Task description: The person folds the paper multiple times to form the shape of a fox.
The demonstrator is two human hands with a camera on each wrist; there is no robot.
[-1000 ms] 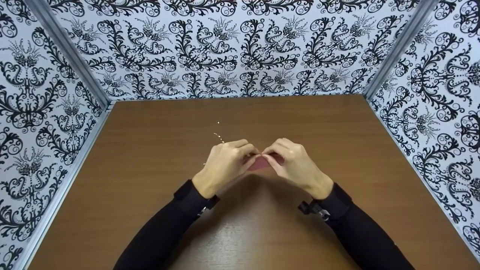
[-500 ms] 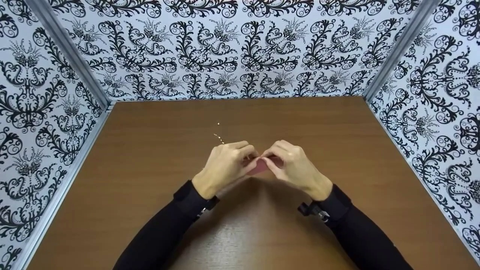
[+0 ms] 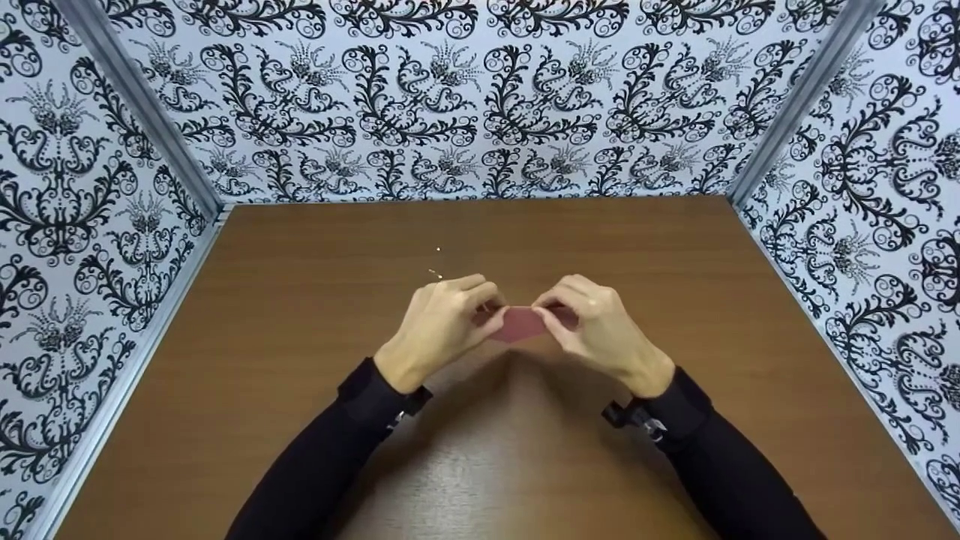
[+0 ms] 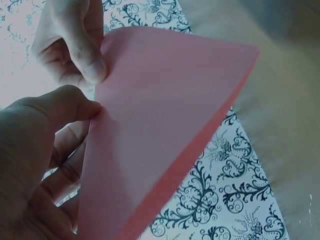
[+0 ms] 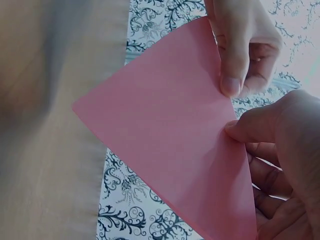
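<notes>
left hand (image 3: 442, 319) + right hand (image 3: 596, 326) | pinch pink paper (image 3: 519, 324) (folded) | above table (image 3: 300, 300)

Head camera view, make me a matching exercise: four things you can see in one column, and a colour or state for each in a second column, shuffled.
Things:
1. folded paper
2. table
3. wall
4. left hand

Descriptions:
A. brown wood grain
B. pink, held above the table between two hands
C. white with a black ornamental pattern
D. pinching one end of the paper, opposite the right hand

Pairs: 1-B, 2-A, 3-C, 4-D
</notes>
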